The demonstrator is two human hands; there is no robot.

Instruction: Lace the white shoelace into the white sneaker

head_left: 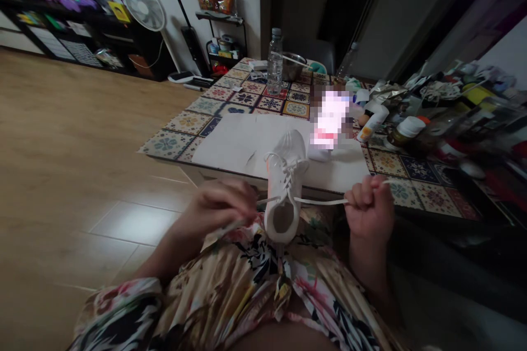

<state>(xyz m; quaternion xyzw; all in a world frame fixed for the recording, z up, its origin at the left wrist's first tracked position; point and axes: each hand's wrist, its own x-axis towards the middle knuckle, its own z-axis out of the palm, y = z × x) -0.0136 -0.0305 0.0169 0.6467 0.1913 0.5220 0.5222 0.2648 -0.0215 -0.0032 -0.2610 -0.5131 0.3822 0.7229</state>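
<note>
The person's left hand is pinched almost shut, fingertips gathered on a thin white shoelace, though the dim view makes that grip hard to read exactly. The right hand is curled into a tight fist around the lace, with its tip poking out past the fingers. Between the hands, a white knit sneaker stands with its toe pointing away and its heel opening facing up toward the person, apparently resting on a lap covered in floral-print fabric.

Just ahead is a table with a colourful patterned-tile cover, partly topped by a large white sheet. A pixelated blur hides one object there. Farther along stand a clear plastic water bottle and a steel bowl. A honey-coloured wood floor spreads to the left, toward a white pedestal fan.
</note>
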